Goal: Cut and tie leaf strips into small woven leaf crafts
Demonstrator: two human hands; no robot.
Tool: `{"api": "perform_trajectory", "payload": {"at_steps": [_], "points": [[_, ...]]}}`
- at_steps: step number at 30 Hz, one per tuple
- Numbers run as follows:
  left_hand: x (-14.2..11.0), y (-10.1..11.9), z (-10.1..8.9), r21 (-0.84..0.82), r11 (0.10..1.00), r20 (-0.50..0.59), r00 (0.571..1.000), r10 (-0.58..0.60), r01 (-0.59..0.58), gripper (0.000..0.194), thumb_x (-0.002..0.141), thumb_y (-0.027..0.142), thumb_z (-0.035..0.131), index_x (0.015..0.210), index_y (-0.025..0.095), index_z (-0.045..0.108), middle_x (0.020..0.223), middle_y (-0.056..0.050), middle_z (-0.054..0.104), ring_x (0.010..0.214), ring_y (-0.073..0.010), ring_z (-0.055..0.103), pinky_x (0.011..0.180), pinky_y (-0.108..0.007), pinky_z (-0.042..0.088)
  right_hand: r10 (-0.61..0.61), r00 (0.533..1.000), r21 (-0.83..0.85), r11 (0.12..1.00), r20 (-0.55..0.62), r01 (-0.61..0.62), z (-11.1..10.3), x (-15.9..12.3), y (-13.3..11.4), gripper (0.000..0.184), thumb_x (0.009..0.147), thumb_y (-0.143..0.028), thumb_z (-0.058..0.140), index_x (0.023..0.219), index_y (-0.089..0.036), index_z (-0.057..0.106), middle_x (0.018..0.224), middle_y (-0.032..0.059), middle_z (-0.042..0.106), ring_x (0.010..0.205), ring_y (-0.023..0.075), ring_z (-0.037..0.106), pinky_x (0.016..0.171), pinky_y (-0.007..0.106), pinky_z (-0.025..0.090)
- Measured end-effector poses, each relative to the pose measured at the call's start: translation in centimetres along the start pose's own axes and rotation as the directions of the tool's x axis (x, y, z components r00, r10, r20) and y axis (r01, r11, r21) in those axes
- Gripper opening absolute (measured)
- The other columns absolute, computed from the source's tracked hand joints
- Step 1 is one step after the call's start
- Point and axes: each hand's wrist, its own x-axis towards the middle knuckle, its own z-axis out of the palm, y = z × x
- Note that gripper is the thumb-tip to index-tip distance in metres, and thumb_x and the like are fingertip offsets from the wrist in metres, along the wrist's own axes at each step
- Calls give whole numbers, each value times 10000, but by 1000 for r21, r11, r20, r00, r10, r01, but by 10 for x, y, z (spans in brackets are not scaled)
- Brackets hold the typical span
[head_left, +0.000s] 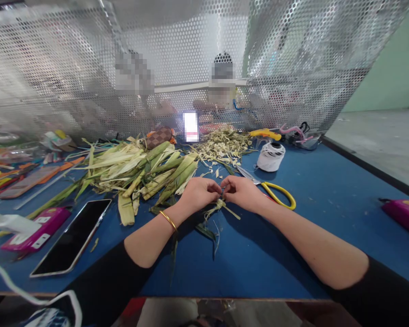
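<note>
My left hand (200,193) and my right hand (241,192) meet over the middle of the blue table, each in a pinch. Between them is a small knotted piece of pale corn husk (221,204), its frayed ends hanging below the fingertips. The fingers cover its upper part, and I cannot make out whether thread is in them. Scissors with yellow handles (286,202) lie open beside my right hand, partly hidden by it. Left of my left hand is a heap of green and cream corn husks (136,168). A spool of white string (271,157) stands behind the scissors.
A pile of husk scraps (225,144) lies at the back, near a perforated metal screen (191,41). A phone (73,238) and a purple packet (37,229) are at left, another purple packet (404,217) at far right. A yellow-handled tool (266,134) lies behind the spool.
</note>
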Motion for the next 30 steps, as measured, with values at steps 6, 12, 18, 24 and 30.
{"api": "perform_trajectory", "payload": {"at_steps": [6,12,18,24,30], "points": [[-2,1,3,76,994,-60,994,86,-81,170,708,136,613,816,188,733,759,-6,733,746,-140,668,662,-191,474,20,1000,84,996,14,-21,0,1,1,154,681,-118,602,826,-170,609,668,-4,669,617,129,592,565,222,412],[-2,2,5,-55,996,-83,995,64,-69,151,702,125,628,810,170,723,765,-15,732,697,-132,664,646,-193,484,52,999,-50,997,-3,-52,-2,0,0,73,702,-213,611,725,-168,664,589,-28,574,560,114,495,504,221,322],[-1,1,7,-69,997,-76,997,28,-33,127,697,134,644,794,172,715,739,-13,726,675,-135,662,616,-196,485,38,996,-149,988,-79,-50,-2,-1,-1,65,697,-222,646,678,-179,690,714,19,580,659,147,510,589,253,344],[-1,0,6,44,997,-88,994,68,-64,139,711,153,632,806,196,724,764,-3,733,714,-139,662,634,-194,465,-3,997,-159,987,-82,-10,-2,-1,0,90,724,-213,632,645,-182,663,728,12,558,661,133,502,605,244,357],[-5,5,6,258,963,-116,987,114,-81,186,761,185,576,823,219,748,765,-3,734,721,-147,644,611,-204,399,-43,998,-92,995,-40,39,-5,-1,-4,102,722,-206,623,629,-171,642,697,1,573,654,128,506,599,241,361]]}}
